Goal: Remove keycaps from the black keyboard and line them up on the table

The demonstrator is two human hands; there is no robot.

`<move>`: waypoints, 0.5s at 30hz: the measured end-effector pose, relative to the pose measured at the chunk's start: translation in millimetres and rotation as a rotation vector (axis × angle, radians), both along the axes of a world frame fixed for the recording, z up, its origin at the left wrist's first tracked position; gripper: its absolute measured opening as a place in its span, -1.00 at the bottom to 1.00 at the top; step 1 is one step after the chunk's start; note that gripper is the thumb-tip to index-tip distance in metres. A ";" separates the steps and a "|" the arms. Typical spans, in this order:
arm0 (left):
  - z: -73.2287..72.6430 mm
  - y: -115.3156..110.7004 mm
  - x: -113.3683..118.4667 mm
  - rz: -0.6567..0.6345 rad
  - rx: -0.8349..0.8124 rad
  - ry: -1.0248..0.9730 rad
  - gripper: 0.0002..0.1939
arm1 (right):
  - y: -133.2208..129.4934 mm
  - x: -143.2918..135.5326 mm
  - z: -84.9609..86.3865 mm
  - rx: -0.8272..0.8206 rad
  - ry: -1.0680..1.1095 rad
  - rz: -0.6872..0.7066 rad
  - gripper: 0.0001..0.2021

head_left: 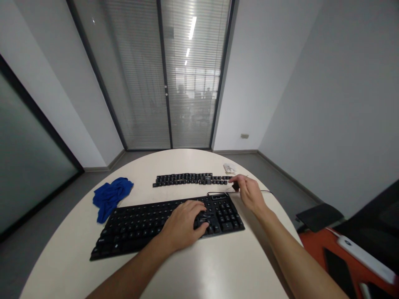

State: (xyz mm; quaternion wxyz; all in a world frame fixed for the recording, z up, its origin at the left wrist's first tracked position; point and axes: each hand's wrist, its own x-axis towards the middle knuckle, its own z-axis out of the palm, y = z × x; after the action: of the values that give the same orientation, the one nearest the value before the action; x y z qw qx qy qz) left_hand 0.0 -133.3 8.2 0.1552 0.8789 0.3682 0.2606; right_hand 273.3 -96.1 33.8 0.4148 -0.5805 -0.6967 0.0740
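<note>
A black keyboard (134,226) lies at a slant on the round table, some key places on its right half showing no caps. My left hand (185,222) rests palm down over its arrow-key area, thumb and fingers apart. Beyond the keyboard, loose black keycaps (183,179) lie in rows. At the right end of those rows, my right hand (248,193) is closed in a pinch on a small black piece (236,187). Thin wire-like lines show near its fingers; the piece's exact kind is unclear.
A crumpled blue cloth (112,195) lies at the table's left, a crumpled white tissue (230,168) near the far right edge. The keyboard cable (266,191) runs off the right side. A red chair (324,253) carrying a white power strip (364,257) stands right of the table (199,270).
</note>
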 end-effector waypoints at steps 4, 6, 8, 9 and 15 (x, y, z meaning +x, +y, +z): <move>-0.9 0.7 -0.1 0.002 -0.006 0.010 -0.68 | -0.3 -8.9 -4.9 -0.107 0.059 0.036 -0.52; -1.2 0.7 0.1 0.002 -0.007 0.010 -0.67 | 0.9 -12.0 -6.4 -0.115 0.047 0.040 -0.56; -0.8 0.6 0.2 -0.002 -0.008 0.003 -0.67 | 1.6 -14.2 -6.2 -0.136 0.009 0.058 -0.56; -0.3 0.4 0.2 -0.003 -0.009 0.000 -0.68 | 1.7 -14.9 -5.6 -0.149 -0.004 0.069 -0.56; 2.7 -0.3 -0.1 0.006 -0.018 0.004 -0.70 | 1.5 -15.6 -4.1 -0.189 0.022 0.116 -0.54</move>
State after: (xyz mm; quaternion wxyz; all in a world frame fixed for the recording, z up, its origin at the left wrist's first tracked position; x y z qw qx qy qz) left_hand -0.1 -133.7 10.9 0.1616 0.8770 0.3734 0.2558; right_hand 257.7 -94.6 29.7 0.3607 -0.5751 -0.7144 0.1696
